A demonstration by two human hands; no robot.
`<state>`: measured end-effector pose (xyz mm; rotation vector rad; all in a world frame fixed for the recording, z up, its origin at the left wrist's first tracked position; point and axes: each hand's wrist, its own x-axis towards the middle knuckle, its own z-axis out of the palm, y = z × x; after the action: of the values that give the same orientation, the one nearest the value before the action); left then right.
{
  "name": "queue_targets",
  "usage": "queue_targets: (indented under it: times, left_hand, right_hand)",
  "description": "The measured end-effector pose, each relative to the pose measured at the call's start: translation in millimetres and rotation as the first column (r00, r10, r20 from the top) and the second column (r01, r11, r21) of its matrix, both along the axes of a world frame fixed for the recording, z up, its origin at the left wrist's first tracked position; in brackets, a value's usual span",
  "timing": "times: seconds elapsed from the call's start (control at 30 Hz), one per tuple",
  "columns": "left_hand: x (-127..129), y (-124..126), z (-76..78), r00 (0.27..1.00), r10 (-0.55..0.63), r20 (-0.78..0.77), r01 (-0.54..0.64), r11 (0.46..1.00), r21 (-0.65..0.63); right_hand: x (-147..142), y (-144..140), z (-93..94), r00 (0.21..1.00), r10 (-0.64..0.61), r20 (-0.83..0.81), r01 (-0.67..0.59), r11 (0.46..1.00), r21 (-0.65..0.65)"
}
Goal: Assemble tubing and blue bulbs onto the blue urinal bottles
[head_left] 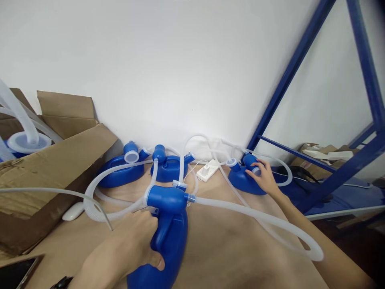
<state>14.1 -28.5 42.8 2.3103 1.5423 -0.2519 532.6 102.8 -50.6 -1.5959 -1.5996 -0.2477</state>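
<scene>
In front of me my left hand (129, 237) is wrapped round the handle of a blue urinal bottle (174, 245). A blue cup-shaped head (167, 199) sits at its top, with a translucent hose (258, 216) looping from it to the right. At the back right my right hand (264, 176) has its thumb and fingers round the blue cup (250, 160) of another urinal bottle (243, 180), whose neck carries a clear cap (231, 162). Further blue urinal bottles stand along the wall, one at the left (120, 172) and one in the middle (168, 169).
A white power strip (208, 170) with a plug lies between the bottles. At the left is an open cardboard box (60, 156) holding hoses, with a white mouse-like object (73, 211) and a phone-like device (19, 273) nearby. A blue metal frame (288, 76) rises at the right.
</scene>
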Motion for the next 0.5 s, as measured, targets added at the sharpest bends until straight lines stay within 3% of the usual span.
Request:
queue_targets:
  times: [0.13,0.2,0.3,0.4,0.43,0.5]
  left_hand:
    - [6,-4,-13.5,1.0,-0.019,0.003,0.018,0.999,0.026]
    - [11,-8,-18.3,0.999,-0.04,0.014,0.04,0.998,0.042]
    - [23,-16,-18.7,0.995,-0.083,0.045,0.081,0.996,0.043]
    - [39,-26,-16.2,0.991,-0.131,0.035,0.13,0.991,0.032]
    - [45,-28,-16.3,0.987,-0.155,0.033,0.154,0.988,0.032]
    - [55,-33,-19.3,0.974,-0.222,0.042,0.22,0.974,0.05]
  right_hand:
    - [-1,-14,23.0,0.999,0.034,-0.004,-0.034,0.986,-0.164]
    - [0,-34,49.4,0.997,0.074,-0.028,-0.079,0.963,-0.259]
    - [0,-86,102.2,0.983,0.107,-0.146,-0.162,0.879,-0.449]
    - [-18,-159,139.3,0.989,0.101,-0.106,-0.132,0.933,-0.334]
    - [-32,-183,142.0,0.992,0.106,-0.07,-0.121,0.958,-0.259]
    - [-71,-220,130.1,0.993,0.089,-0.075,-0.098,0.988,-0.123]
